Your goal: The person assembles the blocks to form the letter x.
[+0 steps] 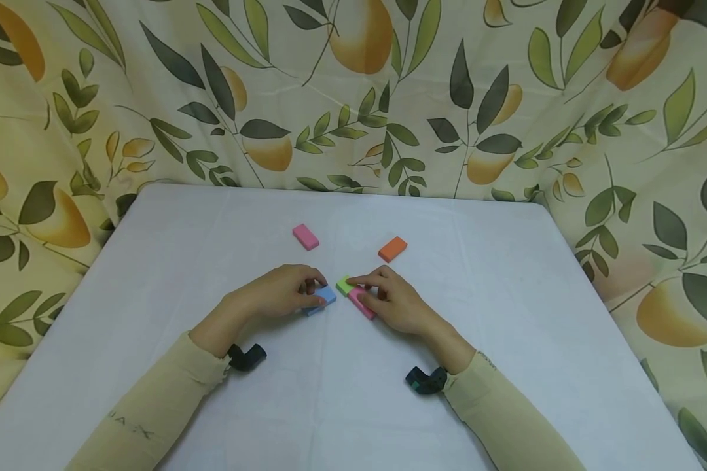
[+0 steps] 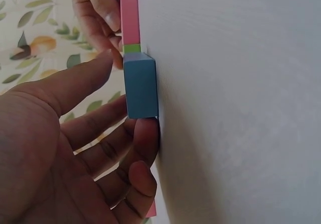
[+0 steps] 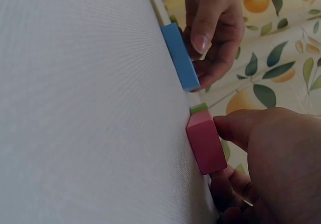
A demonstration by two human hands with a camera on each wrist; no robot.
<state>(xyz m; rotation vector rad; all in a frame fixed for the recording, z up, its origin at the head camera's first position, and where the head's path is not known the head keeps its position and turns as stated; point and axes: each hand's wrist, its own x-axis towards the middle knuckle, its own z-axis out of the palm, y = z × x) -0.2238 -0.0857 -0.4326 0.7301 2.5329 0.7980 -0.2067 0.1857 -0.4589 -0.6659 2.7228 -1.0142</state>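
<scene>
At the table's middle, my left hand (image 1: 279, 292) is by a blue block (image 1: 325, 297) lying flat. Its bent fingers touch the block's far side; in the left wrist view, the thumb (image 2: 100, 71) hovers apart above the block. My right hand (image 1: 397, 301) holds a pink block (image 1: 362, 306) between thumb and fingers, with its index finger on a light green block (image 1: 344, 286). The green block meets the pink block's far end. In the right wrist view, the right thumb (image 3: 235, 126) touches the pink block's upper edge; other fingers are partly hidden behind it.
A second pink block (image 1: 306, 237) lies farther back on the left, and an orange block (image 1: 393, 248) on the right. A white cloth covers the table (image 1: 342, 405). Behind it hangs a leaf-and-fruit patterned curtain (image 1: 353, 150). Dark wrist cameras (image 1: 426, 381) stick out from both sleeves.
</scene>
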